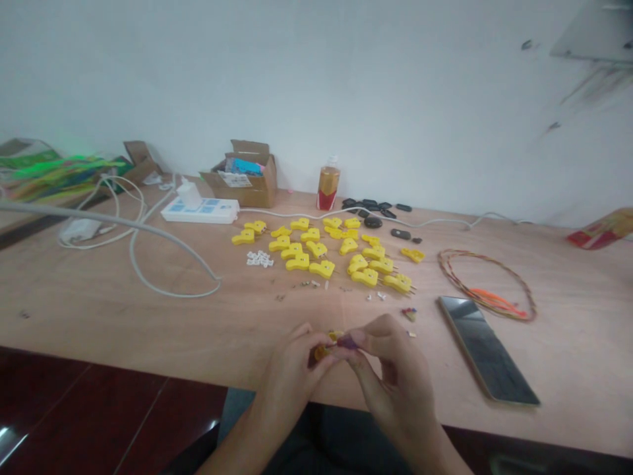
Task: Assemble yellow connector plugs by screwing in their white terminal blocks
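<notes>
Two fingertip pinches meet here: my left hand [291, 379] and my right hand [395, 382] press together on a small yellow plastic piece [322, 350] and a dark purple bit [348, 342], though my fingers hide how they join. Pressing unevenly could make the yellow piece slip and flick away. My grip sits over the near edge of the wooden table [148, 316], so a drop could reach the floor. Ahead, loose metal pins [306, 285] lie near yellow plugs [321, 268], where a small fallen part could get lost. A phone [487, 349] lies right of my right hand, within reach of a careless sweep.
</notes>
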Available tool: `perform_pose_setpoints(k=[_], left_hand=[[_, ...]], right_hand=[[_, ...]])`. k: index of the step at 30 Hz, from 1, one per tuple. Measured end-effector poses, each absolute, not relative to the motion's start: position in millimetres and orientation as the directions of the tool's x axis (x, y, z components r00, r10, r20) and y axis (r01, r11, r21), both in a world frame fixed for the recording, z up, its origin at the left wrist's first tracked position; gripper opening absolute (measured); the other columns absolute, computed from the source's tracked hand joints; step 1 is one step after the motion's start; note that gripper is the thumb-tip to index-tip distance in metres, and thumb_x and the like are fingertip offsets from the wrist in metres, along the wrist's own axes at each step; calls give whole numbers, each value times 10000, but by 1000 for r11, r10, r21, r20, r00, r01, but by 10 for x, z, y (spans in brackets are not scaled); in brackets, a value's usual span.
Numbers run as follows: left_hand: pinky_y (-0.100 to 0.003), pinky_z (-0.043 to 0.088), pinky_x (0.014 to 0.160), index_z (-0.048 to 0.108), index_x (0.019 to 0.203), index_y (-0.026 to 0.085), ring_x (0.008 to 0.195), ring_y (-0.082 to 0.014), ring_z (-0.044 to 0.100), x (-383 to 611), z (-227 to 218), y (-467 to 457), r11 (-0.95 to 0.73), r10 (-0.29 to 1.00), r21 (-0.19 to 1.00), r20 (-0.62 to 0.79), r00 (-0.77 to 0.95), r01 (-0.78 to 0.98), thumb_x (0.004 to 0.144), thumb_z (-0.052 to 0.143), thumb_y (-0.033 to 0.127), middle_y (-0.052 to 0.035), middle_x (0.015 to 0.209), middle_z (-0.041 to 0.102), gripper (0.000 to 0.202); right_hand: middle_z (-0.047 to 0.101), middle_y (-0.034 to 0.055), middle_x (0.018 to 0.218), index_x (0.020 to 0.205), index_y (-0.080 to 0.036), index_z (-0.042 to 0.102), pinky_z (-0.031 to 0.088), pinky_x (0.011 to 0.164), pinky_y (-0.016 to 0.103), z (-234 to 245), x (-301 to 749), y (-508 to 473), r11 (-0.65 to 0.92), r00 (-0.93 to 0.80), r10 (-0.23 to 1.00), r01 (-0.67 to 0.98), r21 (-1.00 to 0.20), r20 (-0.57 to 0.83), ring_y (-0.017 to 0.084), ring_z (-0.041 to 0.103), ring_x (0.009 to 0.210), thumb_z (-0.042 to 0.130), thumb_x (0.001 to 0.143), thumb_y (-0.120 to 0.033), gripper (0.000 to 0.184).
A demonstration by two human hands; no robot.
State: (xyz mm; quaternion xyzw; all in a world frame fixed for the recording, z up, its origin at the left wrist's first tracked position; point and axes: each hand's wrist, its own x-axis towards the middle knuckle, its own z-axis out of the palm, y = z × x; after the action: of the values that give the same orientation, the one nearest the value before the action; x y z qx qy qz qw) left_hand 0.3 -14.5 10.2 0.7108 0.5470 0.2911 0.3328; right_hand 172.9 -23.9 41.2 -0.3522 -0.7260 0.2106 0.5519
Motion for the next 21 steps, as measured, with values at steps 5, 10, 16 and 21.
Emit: perform_pose_setpoints(k=[5,10,16,21], left_hand=[[-246,388,610,788,877,209,632,-157,522,9,47,-139,-203,973,792,95,212,575,817,709,47,35,711,555,190],[-247,386,594,790,843,213,615,-154,508,10,76,-154,-196,972,795,80,222,574,844,739,101,35,707,528,123],[-252,405,605,821,918,221,628,-151,541,26,58,-178,-164,977,790,50,205,590,868,760,125,24,773,556,124],[-274,440,670,825,926,225,699,-174,594,36,78,-212,-158,980,785,50,194,599,915,730,142,1,835,614,126]], right_hand=[[763,74,1163,1257,-318,581,660,914,391,375,1793,-232,644,-290,764,292,-708,576,235,770,1079,649,1002,-127,325],[795,53,1037,1188,-295,607,698,800,335,290,1731,-263,641,-140,767,187,-744,626,208,807,960,626,1008,-84,279],[796,15,1013,1099,-287,626,703,697,301,430,1740,-191,614,53,779,138,-777,625,186,810,882,699,930,-49,301],[790,9,965,1002,-256,606,692,789,353,600,2088,371,564,289,728,262,-783,621,201,802,929,813,865,-163,265]])
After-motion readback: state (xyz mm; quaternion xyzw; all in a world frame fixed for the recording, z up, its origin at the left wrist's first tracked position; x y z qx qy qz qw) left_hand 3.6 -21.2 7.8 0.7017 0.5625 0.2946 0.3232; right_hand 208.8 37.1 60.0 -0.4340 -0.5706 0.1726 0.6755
